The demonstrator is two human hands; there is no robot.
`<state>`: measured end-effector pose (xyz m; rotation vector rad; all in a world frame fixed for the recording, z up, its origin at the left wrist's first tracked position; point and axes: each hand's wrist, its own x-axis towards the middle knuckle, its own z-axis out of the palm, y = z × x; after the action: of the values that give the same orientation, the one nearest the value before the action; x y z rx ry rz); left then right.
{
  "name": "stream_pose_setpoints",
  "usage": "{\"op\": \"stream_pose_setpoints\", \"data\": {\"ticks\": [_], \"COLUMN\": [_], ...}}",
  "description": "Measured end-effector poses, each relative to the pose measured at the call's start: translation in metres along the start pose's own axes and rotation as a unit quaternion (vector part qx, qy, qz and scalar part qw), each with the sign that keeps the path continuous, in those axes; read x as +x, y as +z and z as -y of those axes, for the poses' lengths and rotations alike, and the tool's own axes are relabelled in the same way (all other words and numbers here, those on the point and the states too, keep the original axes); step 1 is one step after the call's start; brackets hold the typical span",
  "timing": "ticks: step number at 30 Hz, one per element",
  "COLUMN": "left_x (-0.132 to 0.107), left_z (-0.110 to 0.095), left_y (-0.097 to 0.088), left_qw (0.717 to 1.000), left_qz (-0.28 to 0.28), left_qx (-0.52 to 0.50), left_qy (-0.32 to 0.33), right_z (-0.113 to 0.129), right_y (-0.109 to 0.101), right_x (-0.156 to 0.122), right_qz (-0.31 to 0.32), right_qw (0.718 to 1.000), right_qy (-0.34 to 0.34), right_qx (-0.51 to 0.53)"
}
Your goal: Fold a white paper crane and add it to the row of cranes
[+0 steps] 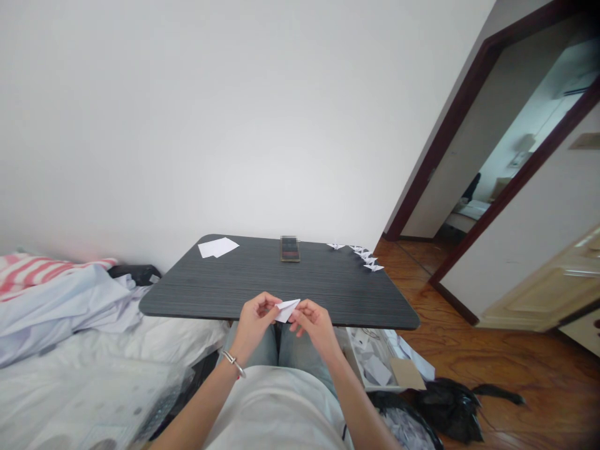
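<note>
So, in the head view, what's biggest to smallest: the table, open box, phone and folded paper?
Table
Open box
Then phone and folded paper: unsure, because fingers hide some of the paper.

A home bedroom, judging by rumpled white bedding (178, 335), striped cloth (56, 270), wooden floor (497, 356), dark door frame (442, 142)
</note>
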<state>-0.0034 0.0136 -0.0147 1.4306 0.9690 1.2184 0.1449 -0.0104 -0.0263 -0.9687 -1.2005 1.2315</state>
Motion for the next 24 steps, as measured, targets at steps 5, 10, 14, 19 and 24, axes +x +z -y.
{"op": "stream_pose_setpoints", "data": {"ticks": [5,10,14,19,24], "left_x": [0.0,-0.002,-0.003,-0.004,-0.005], "left_z": [-0.004,-0.004,-0.004,-0.006,-0.007], "left_y": [0.003,0.007,0.008,0.01,0.012], "left_qw": [0.998,0.998,0.997,0.994,0.993], "left_qz": [-0.033,-0.014,-0.019,-0.027,-0.025], "left_qx": [-0.045,-0.055,-0.077,-0.103,-0.109], "left_qy": [-0.008,-0.01,-0.019,-0.027,-0.034], "right_z": [-0.002,-0.002,-0.003,-0.004,-0.005], "right_y": [0.009,0.017,0.019,0.02,0.019], "right_x": [-0.003,-0.006,-0.008,-0.011,-0.011], "right_qz": [0.01,-0.092,-0.143,-0.137,-0.155], "right_qw": [1.0,0.993,0.978,0.962,0.944], "right_qy": [-0.007,-0.07,-0.118,-0.161,-0.187], "right_qx": [-0.017,-0.034,-0.095,-0.174,-0.224]}}
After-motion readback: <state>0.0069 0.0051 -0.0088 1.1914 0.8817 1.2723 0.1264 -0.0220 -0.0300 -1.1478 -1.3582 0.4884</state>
